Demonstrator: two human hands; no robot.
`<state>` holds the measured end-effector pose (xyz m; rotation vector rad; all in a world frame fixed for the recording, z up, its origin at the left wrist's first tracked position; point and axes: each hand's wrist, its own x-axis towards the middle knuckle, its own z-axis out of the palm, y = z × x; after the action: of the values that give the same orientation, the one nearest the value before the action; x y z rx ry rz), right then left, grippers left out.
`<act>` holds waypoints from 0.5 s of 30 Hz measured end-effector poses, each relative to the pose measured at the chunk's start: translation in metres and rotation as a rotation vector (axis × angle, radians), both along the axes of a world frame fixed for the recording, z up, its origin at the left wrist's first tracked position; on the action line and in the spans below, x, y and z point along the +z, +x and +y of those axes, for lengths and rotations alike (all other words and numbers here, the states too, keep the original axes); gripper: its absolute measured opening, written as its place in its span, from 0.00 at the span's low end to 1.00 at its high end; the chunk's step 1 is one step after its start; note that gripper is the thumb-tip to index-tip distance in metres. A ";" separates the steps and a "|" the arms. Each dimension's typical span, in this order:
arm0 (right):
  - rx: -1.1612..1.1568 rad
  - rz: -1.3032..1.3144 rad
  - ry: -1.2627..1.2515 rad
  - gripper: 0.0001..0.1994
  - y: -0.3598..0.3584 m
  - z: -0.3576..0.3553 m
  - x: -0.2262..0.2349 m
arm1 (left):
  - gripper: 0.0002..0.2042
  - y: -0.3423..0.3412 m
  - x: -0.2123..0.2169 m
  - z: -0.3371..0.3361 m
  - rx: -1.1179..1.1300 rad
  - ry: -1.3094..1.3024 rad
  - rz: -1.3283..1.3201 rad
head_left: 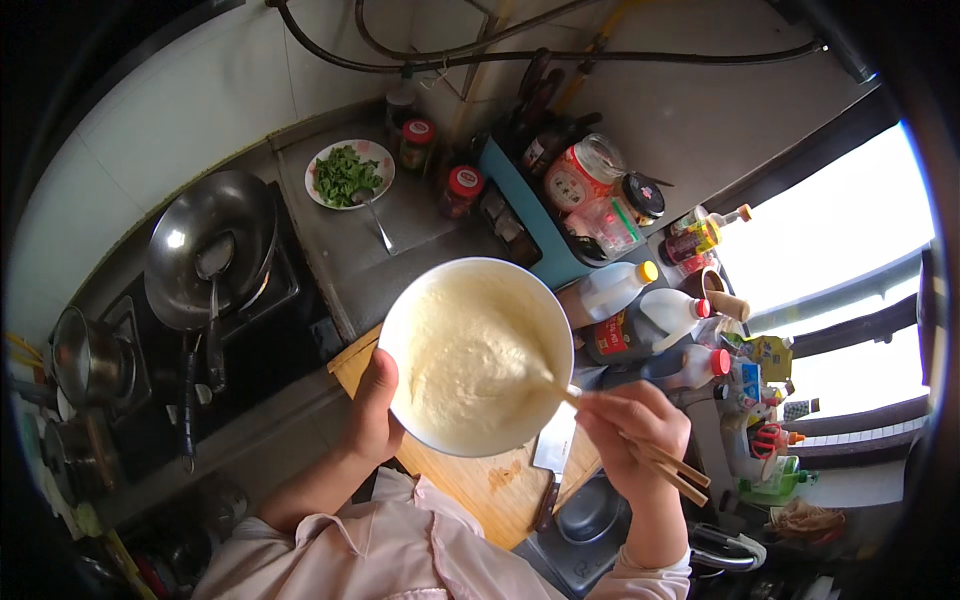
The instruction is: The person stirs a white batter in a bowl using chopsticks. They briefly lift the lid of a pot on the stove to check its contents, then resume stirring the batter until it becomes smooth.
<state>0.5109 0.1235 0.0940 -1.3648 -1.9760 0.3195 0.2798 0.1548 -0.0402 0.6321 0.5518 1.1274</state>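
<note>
A large white bowl (388, 345) of thick pale batter (465, 355) is held up above a wooden cutting board (480, 490). My left hand (375, 410) grips the bowl's left side, thumb against the outer wall near the rim. In my right hand (637, 430) is a pair of wooden chopsticks (675, 468), their tips sunk in the batter at the bowl's right. The batter's surface looks lumpy and swirled. Partly under the bowl, a knife (552, 450) with a dark handle lies on the board.
At left, a wok (215, 220) with a ladle rests on the black stove beside a small pot (88, 350). A plate (315, 165) of chopped greens with a spoon stands beyond the bowl. Jars and several bottles (610, 290) crowd the right side. A sink (590, 570) is at lower right.
</note>
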 end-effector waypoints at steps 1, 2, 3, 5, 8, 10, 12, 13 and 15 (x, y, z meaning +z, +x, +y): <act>0.021 0.034 -0.052 0.07 0.001 -0.003 0.000 | 0.39 0.001 -0.001 0.001 0.009 0.001 -0.003; 0.051 0.073 -0.127 0.06 0.000 -0.002 -0.001 | 0.39 0.001 0.000 0.002 0.019 0.001 -0.006; 0.087 0.131 -0.154 0.06 -0.003 0.000 -0.002 | 0.39 0.003 0.002 0.004 0.022 0.007 -0.014; 0.148 0.252 -0.206 0.06 -0.010 0.009 -0.012 | 0.39 0.011 0.000 0.004 -0.026 -0.050 -0.032; 0.123 0.342 -0.097 0.05 -0.011 0.033 -0.037 | 0.38 0.019 0.003 0.001 -0.085 -0.088 -0.018; -0.018 0.205 0.002 0.06 -0.010 0.042 -0.028 | 0.38 0.022 0.003 0.001 -0.109 -0.064 0.002; -0.052 0.102 0.037 0.06 0.001 0.043 -0.024 | 0.38 0.017 0.006 0.003 -0.097 -0.082 -0.035; -0.065 0.036 0.003 0.05 0.003 0.038 -0.016 | 0.38 0.013 0.007 0.004 -0.087 -0.093 -0.053; -0.003 0.000 -0.053 0.06 0.005 0.024 -0.007 | 0.38 0.008 0.008 0.006 -0.069 -0.088 -0.039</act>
<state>0.5162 0.1475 0.0867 -1.4011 -1.9779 0.3722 0.2877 0.1613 -0.0326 0.5480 0.5399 1.0426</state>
